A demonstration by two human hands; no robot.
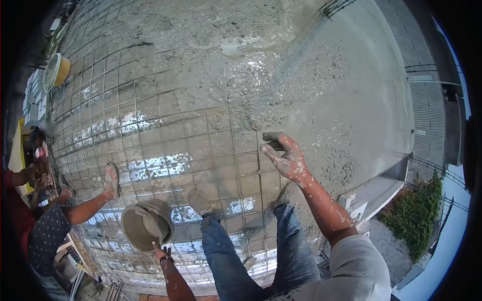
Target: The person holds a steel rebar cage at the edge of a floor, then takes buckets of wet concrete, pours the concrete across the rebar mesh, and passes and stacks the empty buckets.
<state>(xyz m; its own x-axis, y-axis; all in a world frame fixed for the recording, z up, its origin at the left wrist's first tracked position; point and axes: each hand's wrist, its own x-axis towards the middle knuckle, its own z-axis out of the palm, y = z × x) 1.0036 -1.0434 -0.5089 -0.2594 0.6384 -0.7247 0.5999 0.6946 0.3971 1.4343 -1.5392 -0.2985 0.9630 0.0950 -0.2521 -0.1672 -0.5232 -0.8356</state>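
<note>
A cement-coated bucket (131, 228) is tilted on its side over the rebar grid, its mouth toward me and a smear of wet concrete on its rim. My left hand (163, 254), with a dark band at the wrist, is at the bucket's lower edge. Its fingers look stretched and apart; whether they touch the rim is hard to tell. Out in front, above the wet concrete (321, 115), my right hand (287, 159) is spattered with cement. Its fingers are bent, with a gap between thumb and fingers and nothing in it.
A rebar grid (211, 131) lies partly sunk in grey concrete and water around my feet. At left another person's bare leg (95, 205) stands on it. A yellow tub (62, 71) is at the far left. Rebar ends (419, 159) stick out near the slab's right edge.
</note>
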